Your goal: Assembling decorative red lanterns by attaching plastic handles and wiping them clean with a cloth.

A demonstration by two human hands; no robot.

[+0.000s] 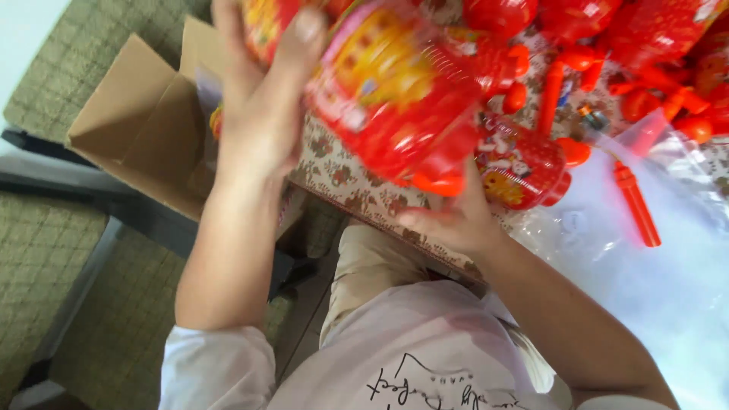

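Glossy red lantern (pixel 395 99) (blurred), left hand (pixel 258 114), right hand (pixel 456 220) cupping.

Two hands (pixel 258 114), one cardboard box (pixel 144 121)

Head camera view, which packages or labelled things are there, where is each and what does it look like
Red lantern: held between left hand and right hand, red with yellow panel.
Second lantern: table, right of it, red, yellow and white print.
Cardboard box: left, open, brown.
Clear plastic bag: right.
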